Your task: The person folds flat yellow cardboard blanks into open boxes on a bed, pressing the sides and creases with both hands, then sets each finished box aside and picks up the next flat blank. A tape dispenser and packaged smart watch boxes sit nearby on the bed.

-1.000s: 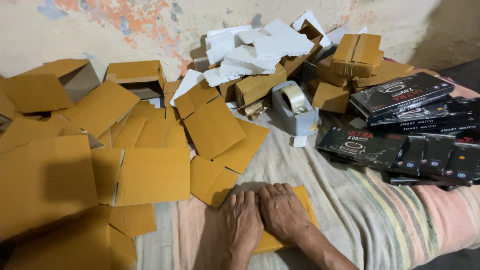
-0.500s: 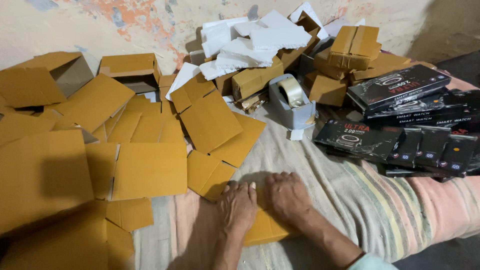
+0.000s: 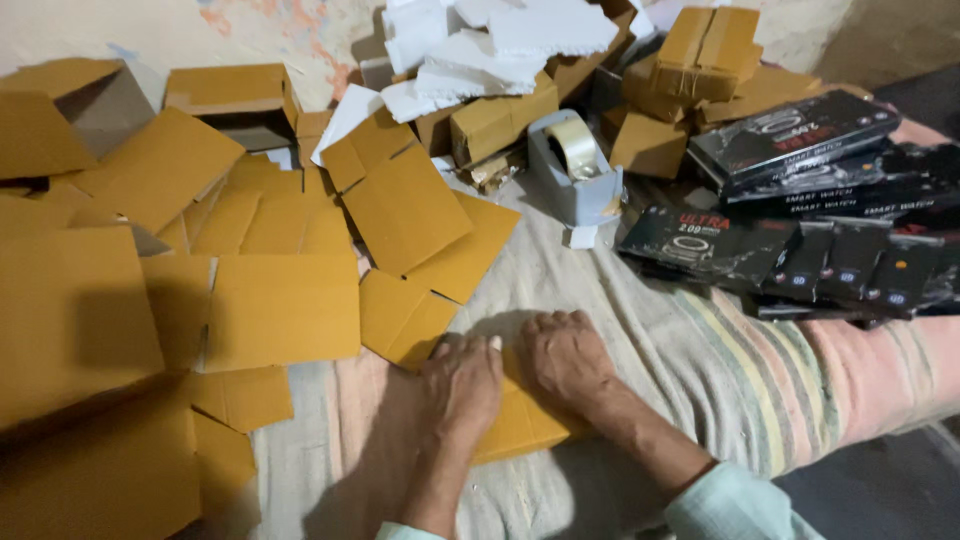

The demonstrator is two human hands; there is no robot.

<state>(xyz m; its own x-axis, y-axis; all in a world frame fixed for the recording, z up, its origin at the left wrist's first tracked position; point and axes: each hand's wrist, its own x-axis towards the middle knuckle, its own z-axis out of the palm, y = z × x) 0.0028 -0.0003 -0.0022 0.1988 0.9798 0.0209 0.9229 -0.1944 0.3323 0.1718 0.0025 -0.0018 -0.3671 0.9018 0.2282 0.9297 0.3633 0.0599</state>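
Left of the fingers, flat brown cardboard blanks [image 3: 280, 305] lie strewn over the striped cloth [image 3: 740, 370]. The left hand [image 3: 462, 385] and right hand [image 3: 565, 355] press side by side, fingers flat and holding nothing, on a folded brown carton [image 3: 520, 425]. Beyond the fingertips stands a grey tape dispenser [image 3: 572, 170]; to their right lie glossy black boxes [image 3: 790, 150].

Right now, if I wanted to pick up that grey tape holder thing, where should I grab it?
Probably grab the grey tape dispenser by its two long flat sides, coming down from above. It sits upright on the striped cloth, its top is open to the air, and the tape roll sticks out there. Keep fingers off its front end, where the cutter likely sits.
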